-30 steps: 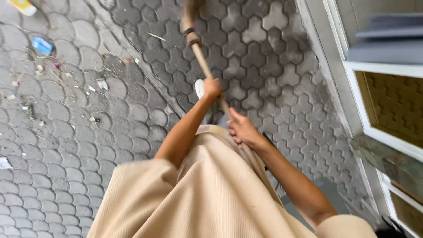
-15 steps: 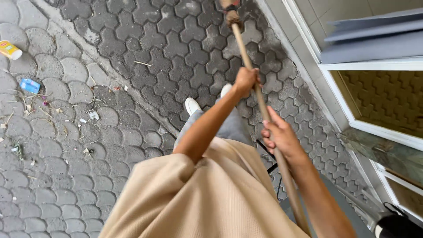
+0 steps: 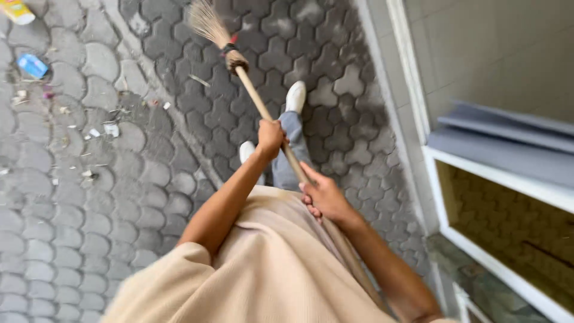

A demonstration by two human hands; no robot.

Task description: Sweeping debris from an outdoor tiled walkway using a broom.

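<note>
A broom (image 3: 251, 90) with a long wooden handle and a straw head (image 3: 205, 21) points away from me over grey paving stones. My left hand (image 3: 270, 138) is closed around the handle about halfway down. My right hand (image 3: 321, 196) grips the same handle lower, close to my beige top. The straw head rests near the top of the view on dark interlocking pavers. Beneath the handle are my white shoes (image 3: 295, 96) and grey trousers.
Litter lies on the lighter paving at the left: a blue scrap (image 3: 32, 64), a yellow package (image 3: 17, 10), small white bits (image 3: 111, 128). A white-framed window ledge (image 3: 478, 179) and tiled wall stand close on the right.
The broom head has swung from upper right toward the upper left. Both hands keep their grip on the handle, and the view has tilted more toward the wall.
</note>
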